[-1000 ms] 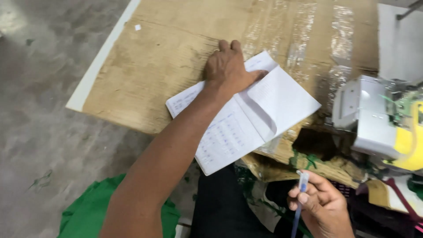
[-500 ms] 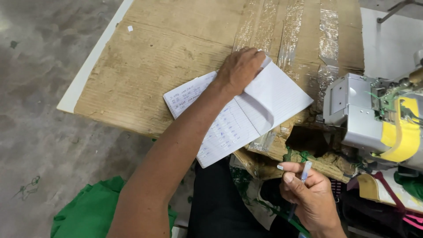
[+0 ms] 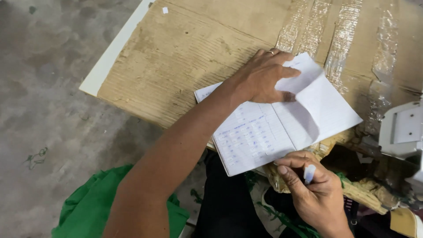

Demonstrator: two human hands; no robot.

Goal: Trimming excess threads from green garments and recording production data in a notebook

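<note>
Pressing flat on the open white paper notebook, my left hand spreads its fingers across the upper part of the spread, the thumb touching the raised right-hand page; a ring shows on one finger. I take the notebook as landmark. It lies open on the worn brown corrugated cardboard sheet covering the desk, its near corner overhanging the desk edge. Blue handwritten rows fill its left-hand page; its right-hand page is blank and lifted slightly, casting a shadow along the fold. Just below the notebook's near edge, my right hand is curled closed around a small pen with a pale blue and white end, held clear of the paper. Beyond the notebook, strips of clear glossy packing tape run across the cardboard. Right of it, a white machine housing is cut off by the frame. Left of and below it, a bright green cloth lies on the grey concrete floor.
</note>
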